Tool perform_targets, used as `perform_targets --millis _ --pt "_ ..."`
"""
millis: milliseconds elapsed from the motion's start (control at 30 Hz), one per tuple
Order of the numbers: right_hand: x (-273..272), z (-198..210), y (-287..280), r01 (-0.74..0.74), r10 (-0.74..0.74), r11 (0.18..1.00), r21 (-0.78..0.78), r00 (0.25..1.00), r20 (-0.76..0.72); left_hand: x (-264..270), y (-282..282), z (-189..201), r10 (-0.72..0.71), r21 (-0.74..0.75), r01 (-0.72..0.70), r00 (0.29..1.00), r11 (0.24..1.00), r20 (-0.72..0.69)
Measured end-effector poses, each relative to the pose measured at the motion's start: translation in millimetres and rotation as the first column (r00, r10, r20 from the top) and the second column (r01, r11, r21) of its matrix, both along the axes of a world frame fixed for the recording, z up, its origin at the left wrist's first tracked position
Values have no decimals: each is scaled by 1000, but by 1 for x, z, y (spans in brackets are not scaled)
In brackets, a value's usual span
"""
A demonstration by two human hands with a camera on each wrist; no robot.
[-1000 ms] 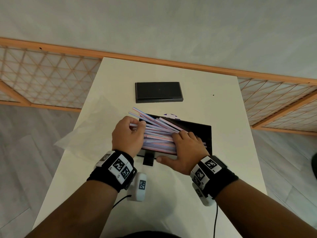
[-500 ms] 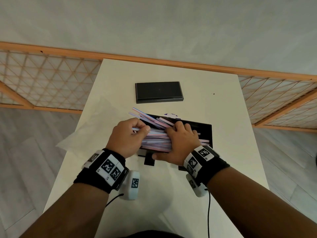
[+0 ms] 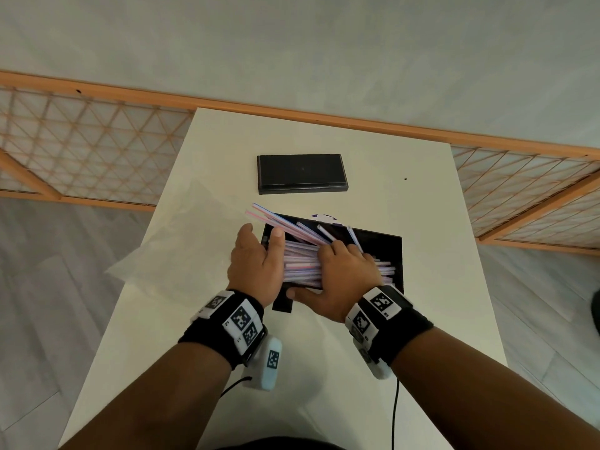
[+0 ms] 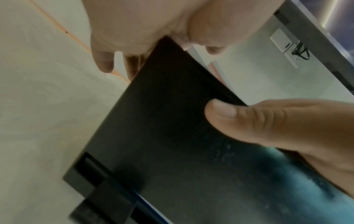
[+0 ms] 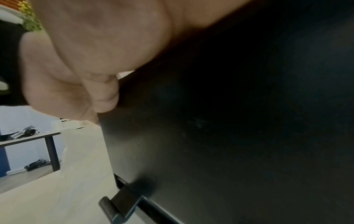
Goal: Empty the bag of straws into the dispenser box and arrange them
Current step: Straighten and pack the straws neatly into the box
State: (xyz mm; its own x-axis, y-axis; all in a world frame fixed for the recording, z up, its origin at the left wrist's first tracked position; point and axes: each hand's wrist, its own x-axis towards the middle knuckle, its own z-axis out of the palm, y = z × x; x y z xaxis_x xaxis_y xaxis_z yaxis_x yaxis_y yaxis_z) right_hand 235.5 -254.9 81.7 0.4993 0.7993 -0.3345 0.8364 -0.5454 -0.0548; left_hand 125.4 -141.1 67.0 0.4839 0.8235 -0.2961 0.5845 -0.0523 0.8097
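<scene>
So the arranging step looks to be what's going on here, not the emptying. The straws [image 3: 302, 263] are already piled in the black dispenser box [image 3: 394, 251], squeezed between both hands. The clear bag [image 3: 181, 251] is lying flat, just off to the outer side of the left hand [image 3: 256, 264], and nothing can be made out inside it.

The left hand is held flat and mostly straight against the near ends of the pile, fingers pointing away, nothing gripped. The right hand [image 3: 344, 274] is laid over the top of the bundle with its fingers curled down onto it and the thumb stretched along the box's front edge. In the left wrist view that thumb is seen pressed on the box's dark front face [image 4: 172, 136].

A few straws are still fanned out past the fingertips, poking over the box's far-left corner, so probably the next move calls for those being nudged down and lined up with the rest. Easy does it, since light straws would likely spring out if squeezed too hard.

Beyond the fingertips, a black lid [image 3: 302, 173] is lying flat on its own. Everything's on a white table [image 3: 324, 368]; a plain pale wall and wooden lattice panels [image 3: 91, 151] are behind it, with grey plank flooring at the sides.
</scene>
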Motion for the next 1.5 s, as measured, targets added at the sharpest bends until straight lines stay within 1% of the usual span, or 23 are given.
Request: perform_targets --millis 100,167,267,367,400,433,467,500,533,567,600,633,667,733,767,867,900,1000,1067,1167,1267,1367,1500 --pt "-8 -1 0 -33 36 998 54 998 -45 7 1 6 95 -13 -94 989 995 113" --pt "-14 -1 2 -83 91 990 113 994 -65 15 3 12 109 -13 -108 983 994 146" --pt "-18 1 4 -85 85 991 103 996 -4 23 6 17 77 -67 -74 996 995 45" --pt "-9 2 0 18 -18 1000 -6 999 28 16 9 18 56 -163 -63 997 985 -51" --pt "-4 1 -2 45 -45 998 -34 999 7 11 9 17 66 -147 -73 996 986 -54" --pt "0 -1 -3 62 -63 996 -60 998 -22 6 9 17 83 -71 -85 996 994 -40" --pt "3 -2 -2 66 -70 995 -81 996 -47 1 8 20 105 53 -105 994 993 4" --pt "5 -3 -1 70 -77 993 -96 995 -67 -2 7 25 119 185 -130 991 974 68" --pt "6 -4 1 77 -86 991 -107 993 -81 -3 5 34 113 278 -145 985 949 127" --pt "6 -4 2 83 -93 990 -116 992 -90 -1 3 44 85 314 -130 985 940 153" --pt "5 -3 3 85 -98 988 -129 991 -95 4 0 53 44 296 -86 988 951 145" --pt "5 -1 3 84 -100 986 -146 990 -102 12 -3 60 -7 227 -19 993 974 114" --pt "4 1 3 80 -100 983 -164 989 -114 22 -7 64 -62 120 51 994 992 86" --pt "3 3 3 75 -102 979 -191 985 -137 44 -15 61 -160 -94 164 986 982 52" --pt "2 3 4 95 -122 978 -184 983 -140 54 -20 58 -206 -136 208 978 969 25" --pt "3 1 8 243 -263 957 -159 958 -119 77 -29 56 -316 -74 312 948 947 -34" --pt "5 0 8 255 -276 953 -163 954 -118 83 -29 55 -332 -45 330 942 943 -50" --pt "12 -2 5 160 -192 969 -191 967 -167 94 -27 57 -373 -7 375 921 927 -110" --pt "18 -3 3 93 -133 977 -193 970 -205 97 -24 58 -374 -9 376 918 927 -135" --pt "24 2 -2 -34 -8 981 -191 977 -214 96 -16 63 -365 16 372 917 928 -163" --pt "32 10 -12 -18 -18 991 -130 961 -277 87 -4 72 -346 46 359 923 932 -169" --pt "41 19 -24 4 -23 998 -60 943 -331 66 9 77 -286 87 303 943 949 -170" --pt "53 46 -34 26 -16 999 25 941 -338 38 23 69 -239 26 248 952 968 -190"
